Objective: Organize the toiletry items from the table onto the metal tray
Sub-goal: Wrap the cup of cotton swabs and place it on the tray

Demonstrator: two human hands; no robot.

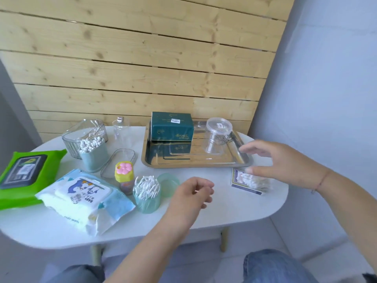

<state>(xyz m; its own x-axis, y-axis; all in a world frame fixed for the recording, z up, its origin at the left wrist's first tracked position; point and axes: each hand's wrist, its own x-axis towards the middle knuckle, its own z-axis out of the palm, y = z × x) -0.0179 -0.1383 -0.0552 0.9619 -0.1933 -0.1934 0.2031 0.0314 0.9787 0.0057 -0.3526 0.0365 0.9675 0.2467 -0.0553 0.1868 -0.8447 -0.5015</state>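
1. Bench (224,211): smooth white top with rounded ends, set against a wall of knotty pine planks (132,68).
2. Tray (246,160), polished steel, rectangular with rounded corners and a raised rim, sits on the far right part of the bench; its mirror floor reflects what stands in it.
3. On the tray: a dark green tissue box (172,127) at the back left, and a clear round plastic jar (218,133) with a lid toward the right.
4. Right hand (285,162) hovers above the tray's near right corner, fingers (247,149) spread wide and holding nothing; it is blurred.
5. Just below that hand, a clear bag of cotton swabs (250,181) with a printed card lies flat on the bench, just beside the tray.
6. Left hand (192,196) is over the near middle of the bench, fingers loosely curled and empty.
7. Beside it stands a translucent teal cup (146,196) packed with white swabs; its round lid (168,182) lies just behind.
8. Still on the bench to the left: a yellow-capped little bottle (124,177) with a pink flower, a soft white-and-blue wipes pack (83,198), a glossy green wipes pack (26,176), a pale swab cup (93,154), a ribbed clear bin (75,139), a flat clear lid (118,163) and a clear bottle (121,129).
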